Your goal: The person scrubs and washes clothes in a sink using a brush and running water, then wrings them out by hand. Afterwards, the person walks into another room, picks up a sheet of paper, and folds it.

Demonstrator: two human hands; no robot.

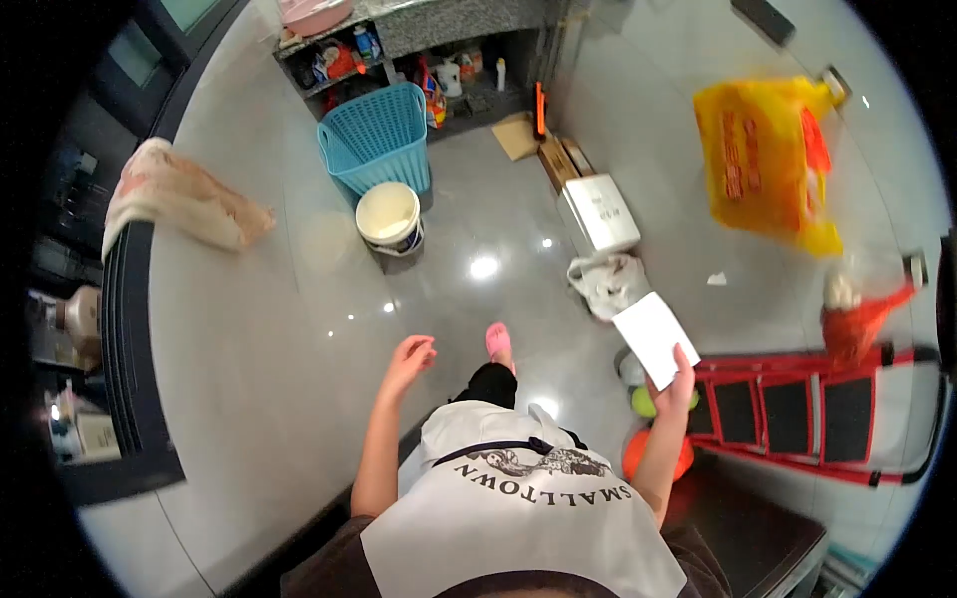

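Note:
My right hand (675, 389) is closed on the lower edge of a flat white rectangular object (656, 339), held out to the right of my body. My left hand (411, 361) is raised at the centre-left with its fingers curled together; whether anything small is in them I cannot make out. Beyond the white object, a white plastic bag (608, 284) lies on the floor against a white box (601, 212). Close to my right forearm are an orange ball-like thing (658, 453) and a green one (644, 402).
A blue basket (375, 140) and a white bucket (389, 214) stand ahead by a stone-topped shelf (449, 30). A red and black folding ladder (788, 414) is at the right, below a hanging yellow bag (763, 159). A dark-topped surface (743, 533) is at the lower right.

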